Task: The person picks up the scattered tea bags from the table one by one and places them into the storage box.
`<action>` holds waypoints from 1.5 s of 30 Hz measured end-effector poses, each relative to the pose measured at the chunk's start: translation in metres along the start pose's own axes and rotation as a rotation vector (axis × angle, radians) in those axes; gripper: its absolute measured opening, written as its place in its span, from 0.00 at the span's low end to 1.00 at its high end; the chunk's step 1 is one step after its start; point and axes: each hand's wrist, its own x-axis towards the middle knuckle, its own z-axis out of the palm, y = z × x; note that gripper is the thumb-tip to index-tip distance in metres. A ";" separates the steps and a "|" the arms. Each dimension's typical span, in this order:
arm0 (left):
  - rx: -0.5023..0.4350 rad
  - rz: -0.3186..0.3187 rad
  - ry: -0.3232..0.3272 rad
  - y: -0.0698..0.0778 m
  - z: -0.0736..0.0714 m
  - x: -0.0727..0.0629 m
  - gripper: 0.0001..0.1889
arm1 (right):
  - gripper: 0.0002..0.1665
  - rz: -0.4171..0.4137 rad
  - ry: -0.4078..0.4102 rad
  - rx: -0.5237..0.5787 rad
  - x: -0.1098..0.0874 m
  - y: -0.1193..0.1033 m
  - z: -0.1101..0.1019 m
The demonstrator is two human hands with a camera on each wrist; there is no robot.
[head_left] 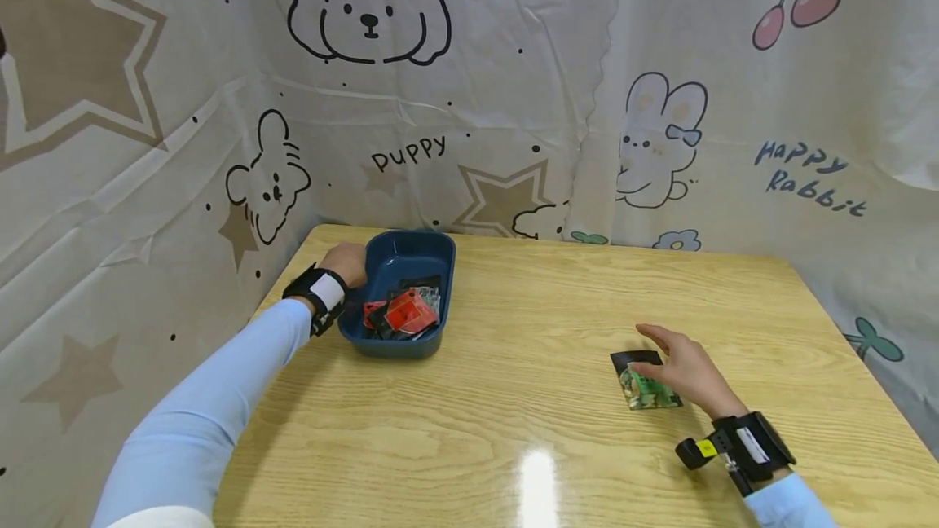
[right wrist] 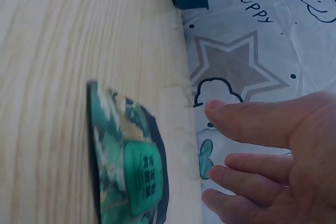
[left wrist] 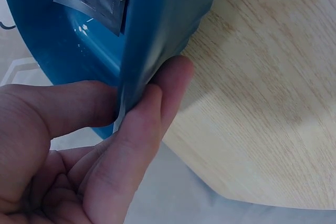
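At the far left of the table, my left hand [head_left: 349, 262] pinches the side rim of a dark blue plastic bin [head_left: 392, 244]. In the left wrist view, the thumb is inside the bin's wall and the fingers [left wrist: 139, 142] lie against its outside. Several small flat packets [head_left: 412, 311], red, black and silvery, are piled in the bin. On the right, my right hand [head_left: 689, 373] hovers over a green and black packet [head_left: 651, 394] lying on the table. Its fingers are spread and hold nothing; in the right wrist view they appear beside the packet.
The light wooden table [head_left: 528, 332] ends at a back edge just behind the bin. A pale cloth [head_left: 506, 104] printed with cartoon animals and stars hangs behind the table and along its left side. A light reflection shows near the table's front.
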 end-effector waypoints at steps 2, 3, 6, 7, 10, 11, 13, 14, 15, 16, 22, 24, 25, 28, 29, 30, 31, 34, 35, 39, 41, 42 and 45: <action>0.001 -0.001 0.003 0.000 0.001 0.001 0.06 | 0.40 0.009 -0.017 -0.021 -0.002 0.002 0.000; 0.003 0.003 0.006 -0.001 0.001 0.001 0.06 | 0.41 0.013 -0.028 -0.027 -0.003 0.004 0.000; 0.004 0.015 0.012 -0.001 0.003 0.001 0.06 | 0.42 0.013 -0.051 -0.044 -0.006 0.007 0.002; 0.002 0.015 0.007 -0.001 0.003 0.001 0.06 | 0.43 0.007 -0.052 -0.049 -0.007 0.009 0.003; -0.004 0.010 -0.009 0.001 0.004 -0.001 0.06 | 0.44 -0.015 -0.049 -0.080 -0.010 0.014 0.007; -0.007 0.003 -0.016 0.002 0.005 -0.002 0.06 | 0.44 -0.019 -0.049 -0.087 -0.010 0.016 0.008; 0.002 0.004 -0.019 0.002 0.006 -0.003 0.06 | 0.44 -0.020 -0.060 -0.086 -0.012 0.019 0.011; 0.002 0.004 -0.017 0.002 0.007 -0.003 0.06 | 0.44 -0.021 -0.067 -0.086 -0.012 0.020 0.011; 0.006 0.004 -0.015 0.002 0.007 -0.003 0.06 | 0.44 -0.021 -0.072 -0.086 -0.012 0.020 0.012; 0.009 0.005 -0.013 0.001 0.008 -0.003 0.06 | 0.44 -0.021 -0.074 -0.084 -0.012 0.020 0.012; 0.030 0.014 0.006 0.000 0.007 -0.004 0.06 | 0.40 -0.039 -0.071 -0.092 -0.009 0.020 0.013; 0.037 0.016 0.014 0.000 0.006 -0.004 0.07 | 0.39 -0.040 -0.074 -0.091 -0.008 0.020 0.013; 0.038 0.017 0.018 0.000 0.005 -0.005 0.07 | 0.38 -0.034 -0.075 -0.085 -0.007 0.020 0.013; 0.035 0.021 0.021 0.001 0.004 -0.006 0.08 | 0.38 -0.014 -0.067 -0.059 -0.006 0.020 0.012; 0.036 0.026 0.023 0.001 0.003 -0.006 0.09 | 0.37 -0.005 -0.055 -0.054 -0.005 0.019 0.012; 0.035 0.027 0.022 0.001 0.003 -0.006 0.09 | 0.36 0.003 -0.038 -0.055 -0.005 0.018 0.011; 0.033 0.026 0.021 0.001 0.002 -0.007 0.10 | 0.34 0.008 -0.015 -0.061 -0.004 0.018 0.010; 0.026 0.021 0.012 0.001 0.000 -0.006 0.11 | 0.30 0.024 0.047 -0.082 -0.002 0.017 0.006; 0.025 0.020 0.011 0.001 0.000 -0.006 0.12 | 0.29 0.030 0.061 -0.094 -0.002 0.016 0.005; 0.018 0.006 -0.001 0.002 -0.002 -0.005 0.12 | 0.24 0.031 0.085 -0.112 -0.001 0.016 0.000; 0.026 0.003 0.001 0.002 -0.002 -0.005 0.11 | 0.26 0.037 0.080 -0.106 -0.002 0.017 0.000; 0.026 0.001 0.001 0.002 -0.002 -0.005 0.11 | 0.27 0.046 0.076 -0.090 -0.002 0.018 0.000; 0.027 0.002 0.008 0.003 -0.002 -0.005 0.10 | 0.26 0.077 0.076 -0.041 -0.002 0.020 0.001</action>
